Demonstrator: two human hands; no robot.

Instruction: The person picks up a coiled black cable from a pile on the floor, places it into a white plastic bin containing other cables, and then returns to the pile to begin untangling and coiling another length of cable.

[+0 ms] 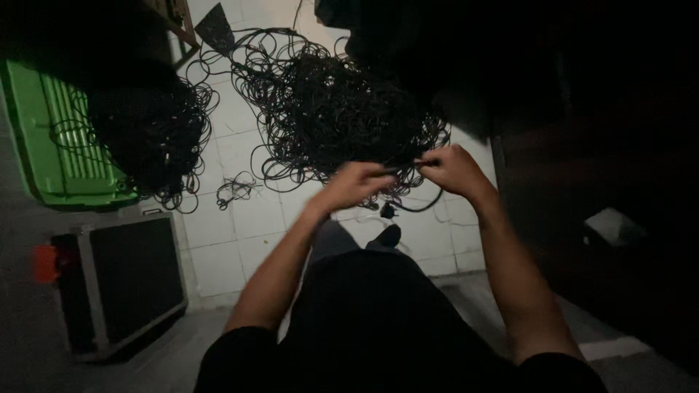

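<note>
Dim storeroom: tiled floor, cable heaps, green crate, equipment case.

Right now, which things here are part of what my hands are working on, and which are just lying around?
In hand:
left hand
right hand
black cable stretched between them
big tangled cable heap beyond the hands

Lying about:
second cable heap
green crate
black case
small loose coil
</note>
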